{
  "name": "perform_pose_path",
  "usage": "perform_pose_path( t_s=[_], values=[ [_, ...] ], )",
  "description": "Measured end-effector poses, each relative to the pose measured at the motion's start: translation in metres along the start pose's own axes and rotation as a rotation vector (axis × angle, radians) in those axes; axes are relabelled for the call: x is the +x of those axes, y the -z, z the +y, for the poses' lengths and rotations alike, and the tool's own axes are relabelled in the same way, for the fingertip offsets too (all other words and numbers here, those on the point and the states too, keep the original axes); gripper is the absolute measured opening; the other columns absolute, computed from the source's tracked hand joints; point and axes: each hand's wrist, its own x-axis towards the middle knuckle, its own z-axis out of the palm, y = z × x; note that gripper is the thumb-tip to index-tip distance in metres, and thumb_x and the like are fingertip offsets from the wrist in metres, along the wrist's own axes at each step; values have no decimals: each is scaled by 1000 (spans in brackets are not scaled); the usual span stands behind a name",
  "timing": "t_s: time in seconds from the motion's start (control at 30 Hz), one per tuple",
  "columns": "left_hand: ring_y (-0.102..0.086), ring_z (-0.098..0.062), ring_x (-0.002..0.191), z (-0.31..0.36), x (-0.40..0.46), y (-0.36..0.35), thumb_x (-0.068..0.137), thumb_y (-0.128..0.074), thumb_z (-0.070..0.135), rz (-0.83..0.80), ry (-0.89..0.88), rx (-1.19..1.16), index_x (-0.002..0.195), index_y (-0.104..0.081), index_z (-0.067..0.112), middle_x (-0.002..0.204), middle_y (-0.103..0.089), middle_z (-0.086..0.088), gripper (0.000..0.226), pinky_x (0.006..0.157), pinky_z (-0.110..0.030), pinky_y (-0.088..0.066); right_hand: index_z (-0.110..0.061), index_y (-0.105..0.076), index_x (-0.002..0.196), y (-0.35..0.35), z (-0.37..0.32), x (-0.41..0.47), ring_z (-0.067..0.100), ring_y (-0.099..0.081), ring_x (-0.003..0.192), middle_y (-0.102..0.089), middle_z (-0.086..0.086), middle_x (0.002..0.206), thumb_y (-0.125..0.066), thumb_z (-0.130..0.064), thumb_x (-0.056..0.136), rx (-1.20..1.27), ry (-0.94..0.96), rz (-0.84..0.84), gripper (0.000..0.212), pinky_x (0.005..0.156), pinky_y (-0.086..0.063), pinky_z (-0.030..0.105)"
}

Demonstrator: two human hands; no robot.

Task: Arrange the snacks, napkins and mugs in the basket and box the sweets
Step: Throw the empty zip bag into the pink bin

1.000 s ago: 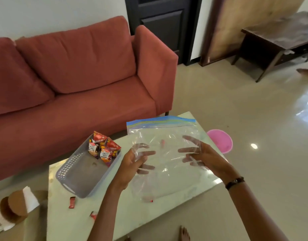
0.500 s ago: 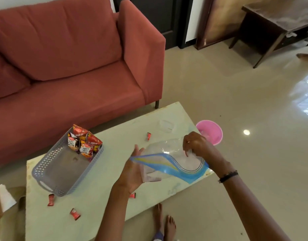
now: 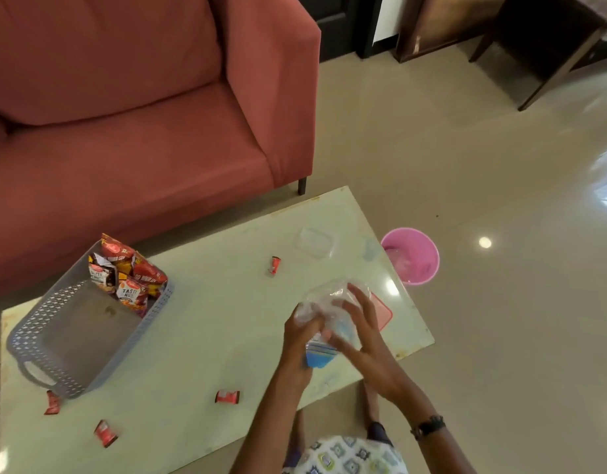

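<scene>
Now the plastic bag (image 3: 333, 302) is scrunched small; left hand (image 3: 300, 331) and right hand (image 3: 365, 331) both squeeze it above the bench (image 3: 209, 330).

A pale low table (image 3: 206, 323) carries a grey perforated basket (image 3: 80, 340) at nine o'clock. Four small red sweets lie loose on the tabletop: one toward twelve (image 3: 274, 265), one near six (image 3: 227, 396), and two at seven o'clock (image 3: 52, 401) (image 3: 105, 433). A clear plastic box (image 3: 314, 242) sits at one o'clock, a pink lid (image 3: 380, 313) at three.
</scene>
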Motion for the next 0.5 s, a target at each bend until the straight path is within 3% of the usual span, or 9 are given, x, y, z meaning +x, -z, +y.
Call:
perform_pose_path(
  t_s=[0.07,0.1,0.17,0.27,0.33,0.4,0.5],
  values=[
    [-64,-20,84,-12,10,-19,94,-44,15,-55,86,-22,102,-58,6,91,-62,-8,18,71,-28,-54,-42,-30,136,13,17,-1,-25,-5,132,1,-37,147,-70,-45,77,32,-44,-78,71,94,-34,-1],
    [-66,-17,90,-21,16,-29,96,-39,15,-85,117,-4,103,-58,10,96,-62,-7,21,74,-25,-54,-43,-31,137,23,27,0,-21,-7,134,-1,-35,148,-73,-42,76,47,-52,-76,75,97,-40,7],
    [-65,-17,97,-32,33,-53,91,-47,14,-93,146,94,103,-59,18,101,-63,-5,17,75,-20,-53,-49,-33,135,50,50,10,-10,-15,139,-14,-27,150,-75,-36,76,6,-35,-50,74,104,-41,23],
    [-63,-17,84,-35,63,-109,92,-48,18,-143,164,91,100,-64,16,90,-67,-6,18,69,-23,-52,-59,-41,122,98,91,30,-8,-40,126,-39,-22,138,-72,-10,79,-85,-44,86,72,97,-47,22],
    [-63,-16,91,-41,88,-149,84,-57,38,-158,170,124,100,-65,24,95,-68,-1,23,80,-29,-48,-39,-54,121,128,117,46,8,-57,113,-56,-9,128,-66,-1,81,-74,-126,209,56,88,-54,23],
    [-55,-13,111,-52,112,-182,62,-61,60,-119,186,216,113,-56,33,117,-59,1,59,91,-29,-42,-16,-62,118,155,147,65,16,-65,100,-67,3,115,-62,8,79,-92,-183,321,47,81,-54,18],
    [-44,-12,124,-69,142,-217,61,-58,55,-83,223,250,130,-42,34,135,-40,1,74,99,-30,-39,-4,-65,113,191,191,96,24,-69,86,-71,14,99,-60,17,75,-19,-281,392,44,71,-61,33]
  ],
)
